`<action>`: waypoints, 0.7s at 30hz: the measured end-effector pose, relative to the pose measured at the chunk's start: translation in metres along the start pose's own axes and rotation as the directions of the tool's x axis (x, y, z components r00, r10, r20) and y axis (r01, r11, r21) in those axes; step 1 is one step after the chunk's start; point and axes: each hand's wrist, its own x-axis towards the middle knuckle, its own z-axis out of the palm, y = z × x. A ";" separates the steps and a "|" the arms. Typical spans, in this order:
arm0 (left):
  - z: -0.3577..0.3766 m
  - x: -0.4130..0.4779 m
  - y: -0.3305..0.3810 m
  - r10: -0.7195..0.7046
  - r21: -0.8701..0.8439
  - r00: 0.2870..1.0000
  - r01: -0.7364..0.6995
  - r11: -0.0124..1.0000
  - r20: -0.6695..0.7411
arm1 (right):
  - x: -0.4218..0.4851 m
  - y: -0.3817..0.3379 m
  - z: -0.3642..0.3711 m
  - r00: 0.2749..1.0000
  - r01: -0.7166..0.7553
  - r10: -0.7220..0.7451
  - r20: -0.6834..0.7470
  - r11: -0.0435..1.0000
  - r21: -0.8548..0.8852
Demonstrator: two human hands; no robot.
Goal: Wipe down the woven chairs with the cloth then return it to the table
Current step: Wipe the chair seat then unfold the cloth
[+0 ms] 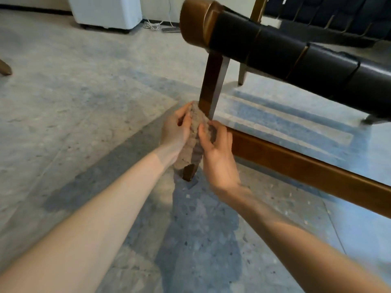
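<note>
A grey-brown cloth (195, 132) is wrapped around the lower part of a dark wooden chair leg (212, 81). My left hand (176, 129) grips the cloth from the left. My right hand (218, 153) holds it from the right, fingers pressed on the fabric. The leg's foot (189, 173) shows below the cloth, on the floor. Above runs the chair's rail wrapped in black woven straps (296, 60), ending in a rounded wooden cap (196, 20). A wooden stretcher (306, 163) leads from the leg toward the right.
A second woven chair (338, 20) stands at the upper right. A white appliance (105, 11) and a loose white cable (152, 25) are by the far wall. Another wooden furniture leg (5, 67) pokes in at the left edge. Speckled floor surrounds the chair.
</note>
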 end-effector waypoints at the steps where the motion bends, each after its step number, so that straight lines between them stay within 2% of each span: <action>1: -0.002 -0.003 -0.012 -0.015 0.022 1.000 0.014 1.000 0.016 | -0.007 0.003 0.007 0.999 -0.008 0.011 0.044 0.998 -0.054; 4: -0.004 -0.013 -0.041 -0.071 0.111 0.996 0.066 0.992 0.047 | -0.030 0.005 0.027 0.977 0.008 -0.020 0.211 0.998 0.059; 8: -0.005 -0.024 -0.068 -0.109 0.144 0.993 0.103 0.984 0.039 | -0.047 0.010 0.038 0.939 -0.165 0.119 0.321 0.979 0.119; 13: -0.014 -0.024 -0.081 -0.184 0.210 0.982 0.169 0.963 0.051 | -0.048 0.004 0.039 0.901 -0.286 0.200 0.385 0.942 0.178; 15: -0.021 -0.024 -0.072 -0.233 0.207 0.971 0.220 0.953 0.044 | -0.045 -0.007 0.035 0.872 -0.398 0.286 0.397 0.887 0.234; 18: -0.037 -0.030 -0.048 -0.318 0.210 0.947 0.301 0.930 0.052 | -0.034 -0.039 0.026 0.789 -0.563 0.398 0.468 0.774 0.290; 21: -0.067 -0.040 -0.009 -0.433 0.183 0.902 0.427 0.886 -0.010 | -0.015 -0.077 0.002 0.728 -0.630 0.425 0.538 0.724 0.281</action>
